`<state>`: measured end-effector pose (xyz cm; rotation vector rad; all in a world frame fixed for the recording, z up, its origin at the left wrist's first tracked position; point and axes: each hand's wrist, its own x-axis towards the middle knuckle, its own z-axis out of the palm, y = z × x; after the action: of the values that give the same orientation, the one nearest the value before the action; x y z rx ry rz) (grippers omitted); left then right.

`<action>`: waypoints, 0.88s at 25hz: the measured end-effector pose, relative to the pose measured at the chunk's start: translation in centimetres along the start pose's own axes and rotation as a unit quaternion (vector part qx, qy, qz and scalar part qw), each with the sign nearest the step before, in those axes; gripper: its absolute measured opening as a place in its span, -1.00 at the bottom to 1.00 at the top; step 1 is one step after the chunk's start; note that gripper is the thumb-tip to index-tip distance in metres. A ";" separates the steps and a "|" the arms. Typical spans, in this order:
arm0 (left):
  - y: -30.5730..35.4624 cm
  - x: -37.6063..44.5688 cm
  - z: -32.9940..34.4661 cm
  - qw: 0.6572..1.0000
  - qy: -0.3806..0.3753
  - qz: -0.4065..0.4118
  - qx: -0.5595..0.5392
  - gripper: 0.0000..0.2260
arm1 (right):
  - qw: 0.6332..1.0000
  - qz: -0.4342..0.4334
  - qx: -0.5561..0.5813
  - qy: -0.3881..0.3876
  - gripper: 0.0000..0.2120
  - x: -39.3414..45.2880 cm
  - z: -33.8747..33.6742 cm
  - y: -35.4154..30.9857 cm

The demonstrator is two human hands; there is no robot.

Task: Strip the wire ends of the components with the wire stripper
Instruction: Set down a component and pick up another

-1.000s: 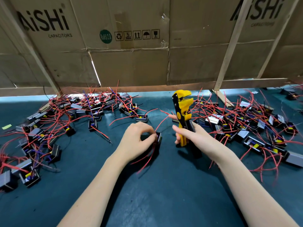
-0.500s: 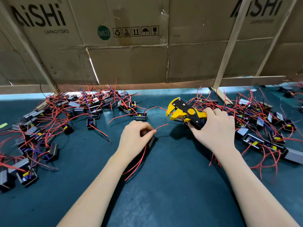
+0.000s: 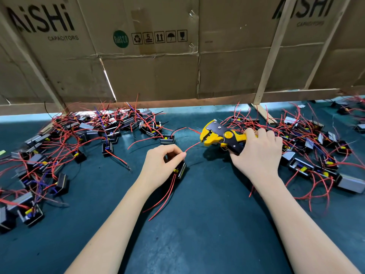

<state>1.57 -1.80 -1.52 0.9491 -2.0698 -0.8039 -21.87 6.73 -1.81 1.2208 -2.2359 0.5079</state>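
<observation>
We pinched the thin red wire (image 3: 192, 147) with our left hand (image 3: 161, 167), steadying its small black component (image 3: 180, 170) on the teal mat (image 3: 197, 224), feeding it toward the yellow-and-black wire stripper (image 3: 223, 138) gripped in our right hand (image 3: 256, 155).

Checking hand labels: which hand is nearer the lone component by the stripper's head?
Left. The left hand sits just below the lone component; the right hand is farther right, gripping the stripper.
</observation>
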 end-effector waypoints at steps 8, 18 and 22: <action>0.0 0.0 0.1 1.000 -0.005 -0.003 0.022 -0.84 | 0.999 -0.031 0.005 -0.025 -0.50 0.1 -0.5 -0.5; -0.3 -0.1 0.2 1.000 -0.021 0.004 0.013 -0.82 | 0.996 0.000 -0.003 -0.093 -0.54 0.6 -0.9 -0.4; -0.1 -0.2 0.1 0.998 -0.018 0.047 0.041 -0.89 | 0.999 -0.024 0.016 -0.024 -0.55 0.0 -0.5 -0.7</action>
<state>1.66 -1.70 -1.71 0.8791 -2.1768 -0.6961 -21.14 6.63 -1.40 1.3123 -2.2412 0.5019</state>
